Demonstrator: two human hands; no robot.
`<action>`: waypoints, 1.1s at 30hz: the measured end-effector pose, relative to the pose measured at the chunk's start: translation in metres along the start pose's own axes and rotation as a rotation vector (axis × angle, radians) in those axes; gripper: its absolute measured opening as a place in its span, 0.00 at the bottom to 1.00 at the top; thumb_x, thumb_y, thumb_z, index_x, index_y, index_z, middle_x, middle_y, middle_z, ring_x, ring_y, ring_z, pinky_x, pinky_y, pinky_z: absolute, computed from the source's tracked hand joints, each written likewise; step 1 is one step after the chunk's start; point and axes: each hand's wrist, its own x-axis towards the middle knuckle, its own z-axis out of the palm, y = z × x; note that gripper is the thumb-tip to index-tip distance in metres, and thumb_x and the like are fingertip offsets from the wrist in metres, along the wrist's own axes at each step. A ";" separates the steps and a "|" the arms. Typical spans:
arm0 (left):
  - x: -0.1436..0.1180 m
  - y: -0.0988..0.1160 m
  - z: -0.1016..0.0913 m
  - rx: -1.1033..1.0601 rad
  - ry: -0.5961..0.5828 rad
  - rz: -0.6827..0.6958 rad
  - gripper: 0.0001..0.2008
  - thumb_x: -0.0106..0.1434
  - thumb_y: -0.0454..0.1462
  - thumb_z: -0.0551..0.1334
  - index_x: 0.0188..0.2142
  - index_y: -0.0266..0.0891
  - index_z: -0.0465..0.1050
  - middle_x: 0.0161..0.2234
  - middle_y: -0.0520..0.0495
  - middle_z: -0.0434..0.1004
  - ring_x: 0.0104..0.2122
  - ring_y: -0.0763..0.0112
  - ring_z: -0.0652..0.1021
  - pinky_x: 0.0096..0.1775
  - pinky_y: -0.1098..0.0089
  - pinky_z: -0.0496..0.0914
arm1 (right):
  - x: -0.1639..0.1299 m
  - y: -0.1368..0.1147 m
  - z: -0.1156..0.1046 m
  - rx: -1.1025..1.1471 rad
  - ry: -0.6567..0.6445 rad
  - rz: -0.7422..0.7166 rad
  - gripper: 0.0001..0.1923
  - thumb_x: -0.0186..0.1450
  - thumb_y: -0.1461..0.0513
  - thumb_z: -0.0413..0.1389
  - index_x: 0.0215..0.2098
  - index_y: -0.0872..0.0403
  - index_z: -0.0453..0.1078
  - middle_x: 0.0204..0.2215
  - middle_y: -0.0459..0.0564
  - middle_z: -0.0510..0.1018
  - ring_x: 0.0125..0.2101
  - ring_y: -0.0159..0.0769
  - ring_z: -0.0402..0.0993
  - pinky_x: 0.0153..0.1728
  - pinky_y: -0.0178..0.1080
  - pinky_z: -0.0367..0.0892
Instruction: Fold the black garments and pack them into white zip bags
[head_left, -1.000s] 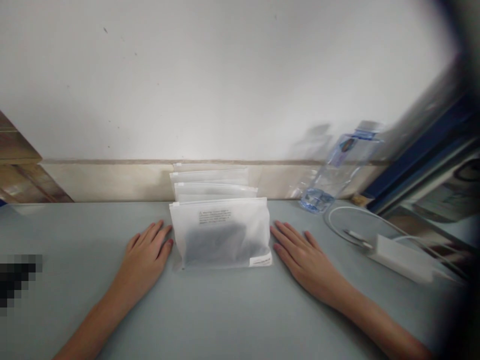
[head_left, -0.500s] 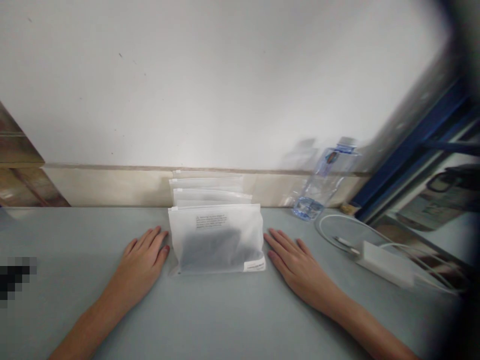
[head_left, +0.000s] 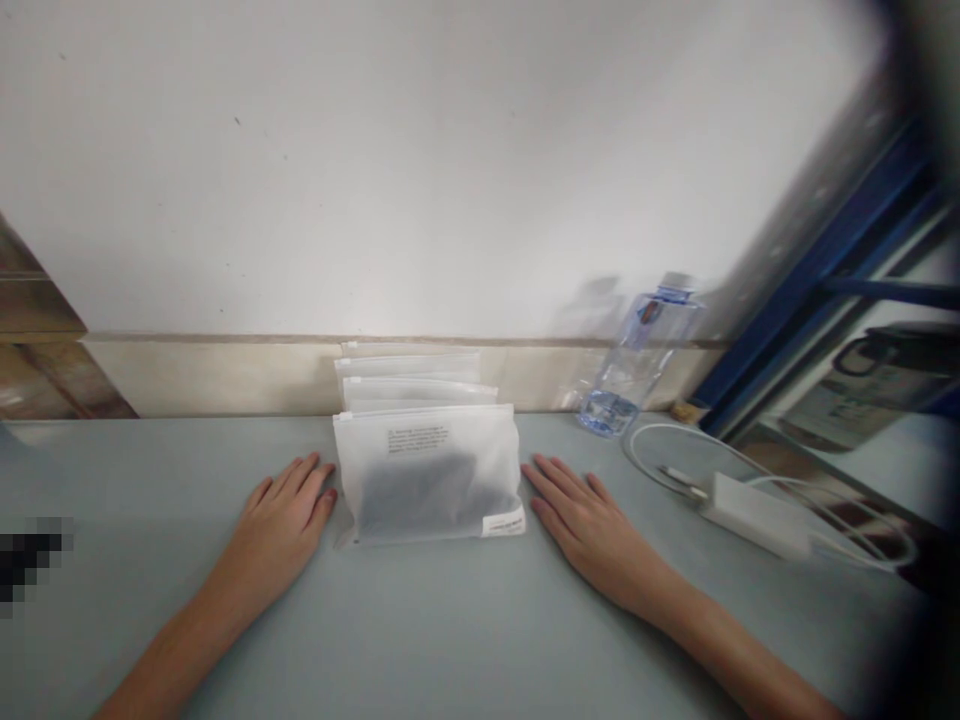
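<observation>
Several frosted zip bags stand one behind another on the grey table, upright near the wall. The front zip bag point(head_left: 427, 475) has a slider at its top left, printed text, a white label at its lower right and something dark inside. What the bags behind hold is hidden. Flat on the table to the left of the front bag rests my left hand point(head_left: 281, 520), fingers stretched out and holding nothing. My right hand point(head_left: 581, 515) lies flat on the other side, its fingers spread and its fingertips close to the bag's right edge.
A clear bluish plastic bottle point(head_left: 630, 365) stands at the back right. Nearer to me lies a white power adapter point(head_left: 754, 515) with a looped white cable point(head_left: 637, 455). Behind the table point(head_left: 420, 640) rises a white wall point(head_left: 420, 170). A blue frame point(head_left: 817, 270) borders the right side.
The view has shifted slightly, so the bottle, adapter and bags appear a little further left. Both hands stay flat beside the bags.
</observation>
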 end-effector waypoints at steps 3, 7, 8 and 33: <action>0.001 -0.001 0.000 -0.001 -0.001 0.004 0.23 0.67 0.38 0.42 0.55 0.33 0.64 0.59 0.37 0.61 0.58 0.54 0.63 0.55 0.52 0.60 | 0.000 0.000 0.000 -0.004 0.004 -0.002 0.24 0.70 0.58 0.36 0.61 0.55 0.57 0.60 0.57 0.60 0.60 0.47 0.54 0.54 0.59 0.55; 0.001 -0.001 0.000 -0.016 0.004 0.003 0.22 0.67 0.38 0.43 0.55 0.33 0.65 0.59 0.36 0.62 0.58 0.53 0.64 0.54 0.51 0.60 | -0.001 0.001 0.001 -0.012 0.008 -0.006 0.24 0.70 0.58 0.36 0.61 0.55 0.57 0.60 0.56 0.60 0.60 0.47 0.55 0.54 0.58 0.56; 0.001 -0.001 0.000 -0.022 0.006 0.003 0.22 0.66 0.38 0.44 0.54 0.33 0.65 0.59 0.36 0.62 0.58 0.53 0.64 0.54 0.51 0.60 | -0.001 0.001 0.001 -0.013 0.010 -0.005 0.24 0.70 0.58 0.36 0.60 0.55 0.58 0.60 0.56 0.60 0.59 0.47 0.55 0.54 0.58 0.57; -0.006 0.030 -0.042 -1.151 0.009 -0.195 0.21 0.62 0.51 0.50 0.39 0.36 0.69 0.24 0.47 0.78 0.26 0.67 0.77 0.30 0.71 0.70 | -0.005 -0.033 -0.046 1.216 0.005 0.141 0.25 0.66 0.49 0.46 0.56 0.51 0.60 0.52 0.55 0.72 0.50 0.41 0.69 0.50 0.44 0.65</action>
